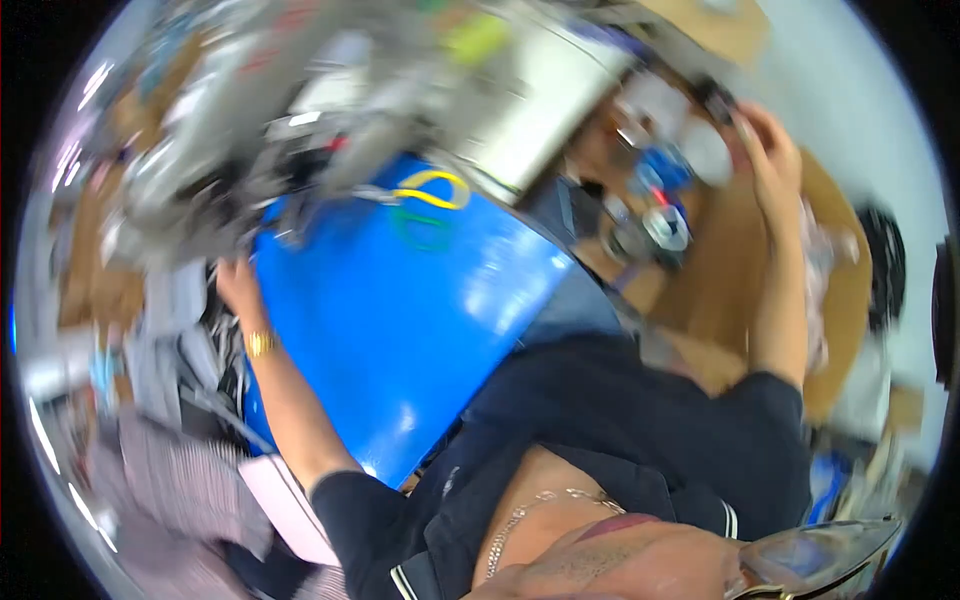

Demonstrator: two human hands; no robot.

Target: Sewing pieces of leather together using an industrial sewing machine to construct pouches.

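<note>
A grey sewing machine (230, 130), smeared by motion, stands at the upper left on a glossy blue tabletop (380, 320). My left hand (238, 287), with a gold watch on its wrist, is at the tabletop's left edge beside the machine. Blur hides how its fingers lie. Far to the right, my right hand (772, 155) reaches over a brown wooden surface. Its fingers are closed at a small dark object (715, 98), too blurred to name. Yellow-handled scissors (435, 190) lie on the blue top near the machine, their blades partly hidden.
Beside my right arm, the wooden surface (710, 290) carries a blue item (663, 168), a round white piece (706, 152) and several small things. A white panel (540, 100) lies beyond the blue top. Striped cloth (180, 470) is heaped at the lower left.
</note>
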